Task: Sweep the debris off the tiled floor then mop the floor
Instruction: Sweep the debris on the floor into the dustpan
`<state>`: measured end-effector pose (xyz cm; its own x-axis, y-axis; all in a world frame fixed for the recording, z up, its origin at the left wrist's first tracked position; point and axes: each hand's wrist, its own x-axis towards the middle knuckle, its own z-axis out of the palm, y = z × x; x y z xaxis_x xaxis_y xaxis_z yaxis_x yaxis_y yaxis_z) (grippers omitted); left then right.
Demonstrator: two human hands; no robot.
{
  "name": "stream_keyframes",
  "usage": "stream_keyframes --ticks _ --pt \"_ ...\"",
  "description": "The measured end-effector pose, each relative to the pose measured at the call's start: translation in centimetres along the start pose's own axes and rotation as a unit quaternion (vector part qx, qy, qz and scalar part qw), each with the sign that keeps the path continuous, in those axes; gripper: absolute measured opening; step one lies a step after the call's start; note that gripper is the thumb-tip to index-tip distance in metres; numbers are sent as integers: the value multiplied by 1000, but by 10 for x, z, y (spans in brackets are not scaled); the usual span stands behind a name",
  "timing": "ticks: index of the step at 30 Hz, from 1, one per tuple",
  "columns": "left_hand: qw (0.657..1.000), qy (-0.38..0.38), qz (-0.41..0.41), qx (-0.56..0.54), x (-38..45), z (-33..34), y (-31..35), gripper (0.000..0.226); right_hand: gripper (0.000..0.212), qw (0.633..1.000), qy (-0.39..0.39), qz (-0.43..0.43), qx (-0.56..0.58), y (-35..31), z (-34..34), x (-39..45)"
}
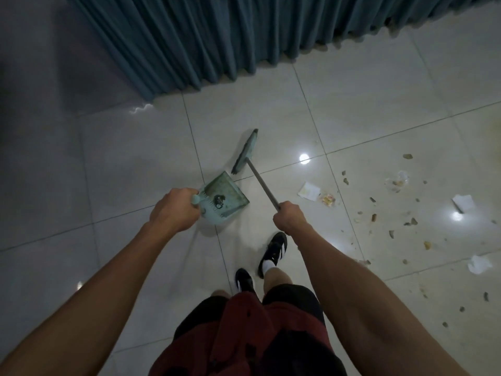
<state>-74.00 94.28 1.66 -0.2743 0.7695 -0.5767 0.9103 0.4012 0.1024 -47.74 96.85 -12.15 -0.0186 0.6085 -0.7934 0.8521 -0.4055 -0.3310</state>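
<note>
Glossy pale tiled floor (379, 109) fills the head view, with a pleated teal curtain (217, 36) hanging along its 12 o'clock edge. We hold a tool in each hand.

1. Our left hand (173, 210) has its fingers curled round the top of the handle of a pale green dustpan (222, 196). The pan sits just right of that hand, near the centre of the view. A small dark object (219, 200) lies inside the pan; we cannot identify it.
2. Our right hand (290, 215) is closed tight round the grey shaft of the broom (264, 185). The shaft runs toward 11 o'clock to the green broom head (245, 151), which sits at 12 o'clock from the dustpan, close to its front lip.
3. Debris (390, 215) lies scattered at 3 o'clock from the right hand: brown crumbs, white paper scraps (309, 190) and a clear plastic piece (398, 180). It is well apart from the broom head.
4. Our feet, in black shoes (273, 251) with white stripes, stand at 6 o'clock from the tools.
</note>
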Motion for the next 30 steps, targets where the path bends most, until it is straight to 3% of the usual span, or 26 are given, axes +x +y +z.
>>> stream_keyframes --ticks 8,15,23,30 --pt "1000 -2 14 -8 35 -19 -1 6 35 996 -18 -3 -82 -33 -25 28" --pt "995 -40 88 26 55 -31 -1 8 30 994 17 56 -91 -16 -13 3" --pt "983 -73 163 44 59 -26 -2 13 30 986 49 134 -81 21 18 -44" --pt "970 -76 213 87 36 -5 48 17 29 979 69 190 -39 89 23 -84"
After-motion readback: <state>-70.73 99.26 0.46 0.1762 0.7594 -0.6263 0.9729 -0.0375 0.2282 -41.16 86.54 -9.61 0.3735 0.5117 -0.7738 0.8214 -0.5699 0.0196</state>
